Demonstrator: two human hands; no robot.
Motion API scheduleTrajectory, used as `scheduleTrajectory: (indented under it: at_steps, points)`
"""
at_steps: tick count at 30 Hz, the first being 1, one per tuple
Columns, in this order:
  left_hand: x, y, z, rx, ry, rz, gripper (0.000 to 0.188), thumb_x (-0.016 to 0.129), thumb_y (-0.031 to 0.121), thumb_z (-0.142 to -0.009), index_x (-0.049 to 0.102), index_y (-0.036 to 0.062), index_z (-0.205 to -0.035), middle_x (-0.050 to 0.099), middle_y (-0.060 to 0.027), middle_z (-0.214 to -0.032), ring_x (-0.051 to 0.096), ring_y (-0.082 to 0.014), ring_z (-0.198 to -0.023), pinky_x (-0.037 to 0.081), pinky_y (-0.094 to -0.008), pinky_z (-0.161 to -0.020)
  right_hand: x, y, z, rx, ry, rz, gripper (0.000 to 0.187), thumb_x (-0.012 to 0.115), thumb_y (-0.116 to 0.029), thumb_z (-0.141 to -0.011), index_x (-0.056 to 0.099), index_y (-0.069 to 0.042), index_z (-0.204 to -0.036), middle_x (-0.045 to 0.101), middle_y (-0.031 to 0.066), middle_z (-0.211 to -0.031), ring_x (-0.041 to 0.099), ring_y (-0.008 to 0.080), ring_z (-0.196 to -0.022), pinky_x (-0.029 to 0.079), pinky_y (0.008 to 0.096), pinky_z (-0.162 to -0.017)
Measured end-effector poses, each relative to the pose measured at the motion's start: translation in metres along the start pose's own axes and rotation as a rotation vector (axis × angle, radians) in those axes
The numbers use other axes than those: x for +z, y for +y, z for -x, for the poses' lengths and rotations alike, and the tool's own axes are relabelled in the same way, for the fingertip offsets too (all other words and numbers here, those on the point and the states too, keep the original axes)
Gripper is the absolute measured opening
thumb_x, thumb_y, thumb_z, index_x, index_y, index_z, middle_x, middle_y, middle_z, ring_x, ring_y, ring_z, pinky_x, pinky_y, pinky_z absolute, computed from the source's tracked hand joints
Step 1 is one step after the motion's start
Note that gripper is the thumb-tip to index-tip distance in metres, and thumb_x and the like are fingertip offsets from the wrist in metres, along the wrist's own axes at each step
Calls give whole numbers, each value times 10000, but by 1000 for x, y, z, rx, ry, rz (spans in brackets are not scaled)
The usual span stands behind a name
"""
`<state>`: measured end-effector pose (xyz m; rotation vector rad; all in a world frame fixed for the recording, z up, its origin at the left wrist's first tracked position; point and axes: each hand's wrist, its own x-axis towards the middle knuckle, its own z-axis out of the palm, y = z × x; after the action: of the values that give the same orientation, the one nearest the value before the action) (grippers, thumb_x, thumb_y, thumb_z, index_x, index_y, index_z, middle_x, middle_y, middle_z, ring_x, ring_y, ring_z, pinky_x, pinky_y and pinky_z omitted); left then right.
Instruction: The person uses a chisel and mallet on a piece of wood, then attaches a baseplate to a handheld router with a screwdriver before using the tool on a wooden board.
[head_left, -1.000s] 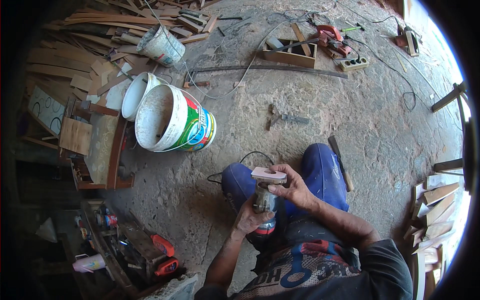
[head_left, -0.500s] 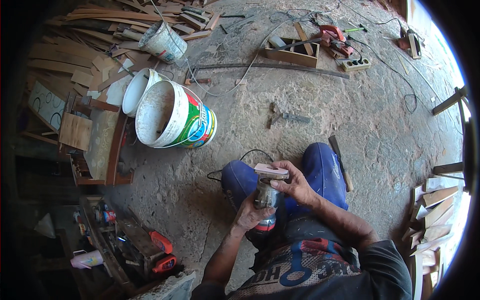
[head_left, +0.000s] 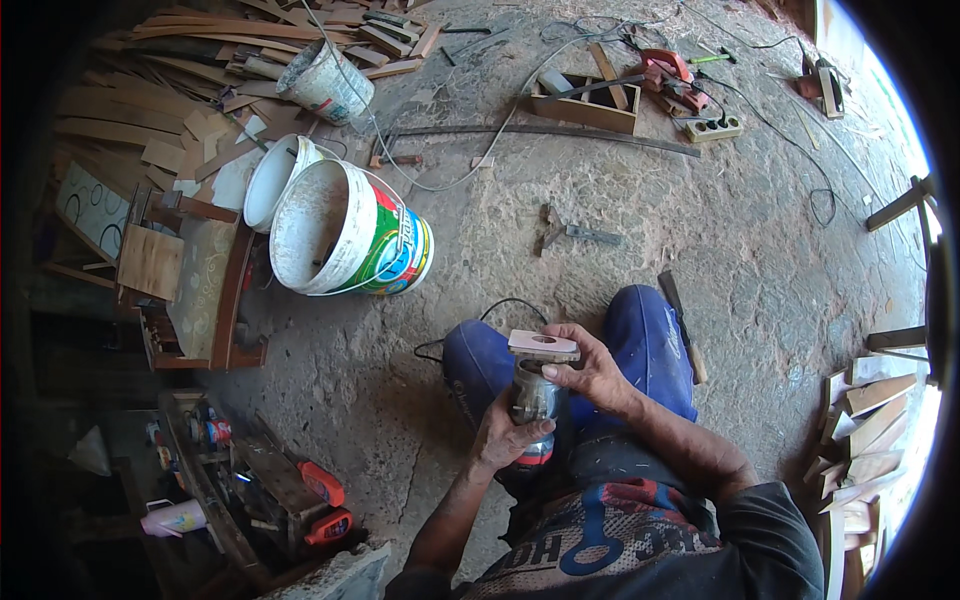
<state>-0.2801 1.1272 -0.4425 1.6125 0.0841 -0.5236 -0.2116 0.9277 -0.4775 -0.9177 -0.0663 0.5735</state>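
Above my lap I hold a trim router (head_left: 537,402), a small power tool with a metallic body and a red band low down. Its flat pale pink base plate (head_left: 530,341), with a round hole, faces up. My left hand (head_left: 503,437) is wrapped round the body from the left. With the right hand (head_left: 594,374) I pinch the right edge of the base plate, thumb below and fingers by the rim. Whether a bit sits inside the hole cannot be made out. A black cord (head_left: 512,301) loops by my left knee.
A chisel-like tool (head_left: 682,325) lies beside my right knee. Ahead are a hammer-like tool (head_left: 590,236), a long dark strip (head_left: 560,131) and a wooden box (head_left: 600,120). White buckets (head_left: 325,215) stand left; wood offcuts (head_left: 880,430) are piled right. A red power tool (head_left: 672,80) sits farther off.
The router has shifted slightly to the right and its top plate tilts a little differently. Both hands keep their hold.
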Motion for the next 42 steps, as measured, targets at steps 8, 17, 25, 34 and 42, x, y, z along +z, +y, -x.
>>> scheduleTrajectory:
  at_steps: [8, 17, 25, 34, 42]
  points:
    - [0, 0, 2, -8, 22, -72, 832, 840, 580, -769, 550, -18, -1269, 626, -67, -1091, 597, -163, -996, 499, -328, -870, 2, -4, 1, -9, -10, 20, 581, 779, -110, -906, 465, -36, -1390, 617, 84, -1318, 577, 180, -1216, 501, 356, -1024]
    - [1, 3, 2, -46, -13, 2, 762, 849, 503, -795, 555, -5, -1280, 621, -48, -1102, 590, -143, -1000, 494, -310, -872, 0, 1, 1, 10, 1, -15, 582, 778, -119, -910, 460, -39, -1390, 622, 82, -1301, 578, 179, -1209, 501, 350, -1018]
    - [-4, 4, 2, -44, -19, 36, 756, 850, 490, -801, 547, 3, -1294, 620, -39, -1101, 586, -136, -998, 492, -299, -871, 2, 2, -3, -6, -5, 4, 589, 780, -115, -908, 458, -34, -1394, 619, 78, -1304, 569, 177, -1219, 486, 344, -1031]
    - [-4, -18, 9, 59, 106, 149, 612, 825, 312, -827, 558, 11, -1289, 643, -47, -1118, 610, -151, -981, 497, -311, -876, -44, -26, 9, -89, -62, 350, 964, 804, -209, -889, 173, -97, -1609, 290, 194, -1605, 443, 306, -1389, 390, 455, -1147]
    - [-70, -55, 56, -98, 426, 149, 607, 807, 326, -860, 476, 25, -1270, 608, -87, -1168, 594, -200, -1013, 489, -379, -890, -239, 9, 130, 260, 902, 788, 434, 687, -317, -890, 630, -38, -1217, 721, 193, -1086, 705, 267, -1008, 551, 390, -852]
